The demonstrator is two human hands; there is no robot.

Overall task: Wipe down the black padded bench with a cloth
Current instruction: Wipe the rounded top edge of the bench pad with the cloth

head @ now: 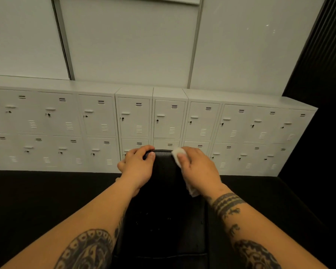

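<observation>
The black padded bench [163, 200] runs away from me down the middle of the view, its far end near the lockers. My left hand [137, 166] grips the far left corner of the pad, thumb on top and fingers curled over the edge. My right hand [198, 167] presses a white cloth [177, 154] against the far right edge of the pad. The cloth shows beyond my fingertips and again below my palm; the rest is hidden under the hand. A few small droplets glint on the pad nearer to me.
A row of low white lockers [97, 123] stands across the view behind the bench, in two tiers with small locks. White wall panels [128, 45] rise above them. Dark carpet [37, 200] covers the floor on both sides. A black wall [322, 94] closes the right side.
</observation>
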